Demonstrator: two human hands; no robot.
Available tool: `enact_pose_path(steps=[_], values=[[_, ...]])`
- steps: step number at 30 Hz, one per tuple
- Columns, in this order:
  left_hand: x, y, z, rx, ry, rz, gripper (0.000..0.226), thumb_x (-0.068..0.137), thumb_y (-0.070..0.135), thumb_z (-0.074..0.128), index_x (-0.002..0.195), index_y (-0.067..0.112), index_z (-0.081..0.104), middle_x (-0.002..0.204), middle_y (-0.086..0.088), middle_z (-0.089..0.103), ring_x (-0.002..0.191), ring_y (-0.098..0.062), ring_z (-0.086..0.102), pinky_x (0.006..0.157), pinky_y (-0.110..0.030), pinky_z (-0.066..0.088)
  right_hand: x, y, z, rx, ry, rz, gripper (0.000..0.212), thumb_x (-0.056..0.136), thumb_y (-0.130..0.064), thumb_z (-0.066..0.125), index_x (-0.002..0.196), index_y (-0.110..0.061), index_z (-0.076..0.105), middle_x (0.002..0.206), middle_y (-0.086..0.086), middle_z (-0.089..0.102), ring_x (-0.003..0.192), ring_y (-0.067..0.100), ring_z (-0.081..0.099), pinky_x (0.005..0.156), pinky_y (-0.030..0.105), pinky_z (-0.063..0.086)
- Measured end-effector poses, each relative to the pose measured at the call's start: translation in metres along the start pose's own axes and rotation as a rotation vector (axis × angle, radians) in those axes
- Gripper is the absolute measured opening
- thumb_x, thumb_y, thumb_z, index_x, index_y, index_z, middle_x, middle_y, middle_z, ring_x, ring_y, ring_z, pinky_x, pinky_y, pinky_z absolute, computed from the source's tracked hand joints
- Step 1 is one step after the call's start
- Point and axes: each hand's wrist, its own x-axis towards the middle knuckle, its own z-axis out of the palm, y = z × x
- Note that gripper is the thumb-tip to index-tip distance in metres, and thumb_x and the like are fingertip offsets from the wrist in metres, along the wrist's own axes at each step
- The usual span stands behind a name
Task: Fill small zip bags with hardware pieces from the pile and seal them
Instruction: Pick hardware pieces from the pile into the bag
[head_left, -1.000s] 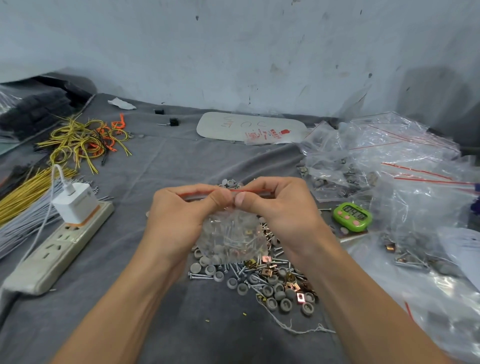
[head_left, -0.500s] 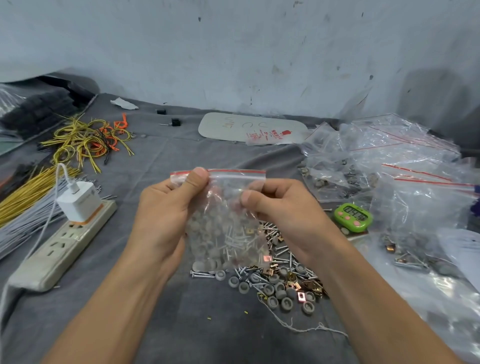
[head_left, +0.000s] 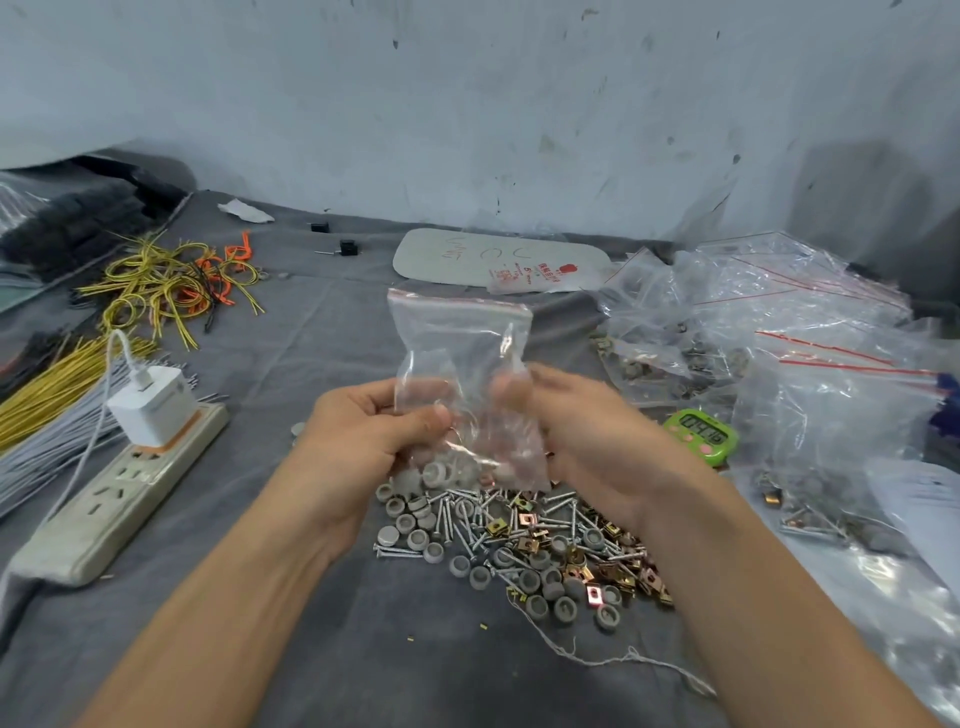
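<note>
A small clear zip bag (head_left: 460, 343) with a red strip along its top stands upright between my hands, its lower part filled with grey caps and screws. My left hand (head_left: 363, 431) grips the bag's lower left side, thumb across the front. On the bag's lower right side, my right hand (head_left: 587, 441) holds it with fingers behind the plastic. Just below lies the hardware pile (head_left: 524, 540) of grey caps, screws and brass clips on the grey cloth.
A heap of filled clear bags (head_left: 769, 332) lies at the right, with a green timer (head_left: 701, 434) in front of it. A power strip with a white charger (head_left: 130, 467) and yellow and grey wires (head_left: 57, 384) sit at the left. A flat white bag pack (head_left: 498, 260) lies behind.
Both hands slid from the bag's red top strip down to its lower sides. The bag now stands taller, with its top free above my hands.
</note>
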Motion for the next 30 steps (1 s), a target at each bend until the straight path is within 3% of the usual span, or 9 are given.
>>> enact_pose_path(steps=[3,6,9,15,17,20,22,26,30], values=[[0.001,0.003,0.001,-0.116,0.034,-0.013,0.017,0.086,0.003,0.069,0.102,0.003,0.076,0.085,-0.011,0.078,0.054,-0.009,0.067,0.043,-0.016,0.047,0.002,0.006,0.008,-0.106,-0.041,0.005,0.017,0.094,-0.005,0.07,0.106,-0.016,0.071,0.088,0.004,0.079,0.078,0.02,0.076,0.068,0.026,0.06],[0.003,0.003,-0.001,-0.103,0.017,-0.075,0.021,0.094,0.022,0.065,0.097,0.008,0.079,0.075,-0.002,0.075,0.053,-0.008,0.064,0.044,-0.019,0.048,0.006,0.008,0.006,-0.056,0.038,-0.041,0.015,0.094,0.004,0.065,0.096,-0.011,0.07,0.08,0.007,0.075,0.069,0.021,0.073,0.056,0.022,0.055],[0.001,0.002,-0.001,-0.047,-0.073,-0.137,0.025,0.094,0.03,0.066,0.098,0.01,0.079,0.076,-0.002,0.075,0.055,-0.008,0.064,0.05,-0.02,0.053,0.006,0.008,0.004,-0.032,0.082,-0.042,0.014,0.094,0.003,0.067,0.098,-0.01,0.07,0.086,0.011,0.076,0.07,0.023,0.073,0.055,0.021,0.054],[-0.005,0.001,-0.004,0.234,-0.11,0.033,0.032,0.08,-0.01,0.072,0.103,0.011,0.078,0.092,-0.006,0.079,0.079,-0.014,0.073,0.062,-0.016,0.051,0.005,0.005,-0.001,-0.214,0.103,-0.09,0.011,0.089,-0.006,0.075,0.088,-0.016,0.079,0.088,0.006,0.079,0.081,0.023,0.074,0.082,0.031,0.055],[-0.008,0.005,-0.004,0.226,-0.103,0.086,0.03,0.073,0.007,0.083,0.103,0.013,0.079,0.095,-0.004,0.079,0.086,-0.016,0.074,0.067,-0.018,0.054,0.004,0.004,-0.006,-0.228,0.107,-0.121,0.016,0.09,-0.002,0.071,0.085,-0.014,0.08,0.078,0.005,0.077,0.067,0.012,0.068,0.072,0.023,0.052],[-0.008,0.016,-0.011,0.047,-0.05,0.113,0.052,0.06,0.048,0.078,0.101,0.016,0.081,0.098,-0.005,0.079,0.08,-0.014,0.07,0.061,-0.022,0.056,0.002,0.002,-0.01,-0.339,0.051,-0.089,0.027,0.087,0.007,0.067,0.075,-0.014,0.079,0.069,0.007,0.072,0.062,0.017,0.06,0.06,0.027,0.05],[-0.007,0.02,-0.017,0.131,-0.037,0.086,0.039,0.063,0.046,0.077,0.092,0.021,0.084,0.089,-0.01,0.079,0.069,-0.013,0.065,0.058,-0.023,0.049,0.002,0.002,-0.012,-0.442,0.023,-0.069,0.027,0.081,0.005,0.065,0.07,-0.015,0.079,0.062,0.005,0.067,0.058,0.016,0.054,0.053,0.026,0.043],[-0.009,0.018,-0.022,0.294,-0.178,-0.053,0.016,0.078,0.017,0.078,0.086,0.005,0.082,0.077,-0.013,0.073,0.06,-0.013,0.061,0.054,-0.017,0.05,-0.001,0.0,-0.016,-0.689,0.046,-0.009,0.018,0.077,-0.015,0.069,0.072,-0.027,0.08,0.066,-0.008,0.072,0.065,0.007,0.064,0.065,0.028,0.051],[-0.011,0.019,-0.018,0.252,-0.275,-0.127,0.019,0.065,0.024,0.077,0.077,0.01,0.081,0.07,-0.009,0.071,0.056,-0.008,0.065,0.053,-0.016,0.052,0.002,0.005,-0.009,-0.875,0.47,-0.148,0.024,0.086,-0.028,0.076,0.109,-0.035,0.076,0.108,-0.02,0.073,0.104,0.006,0.067,0.096,0.03,0.052]])
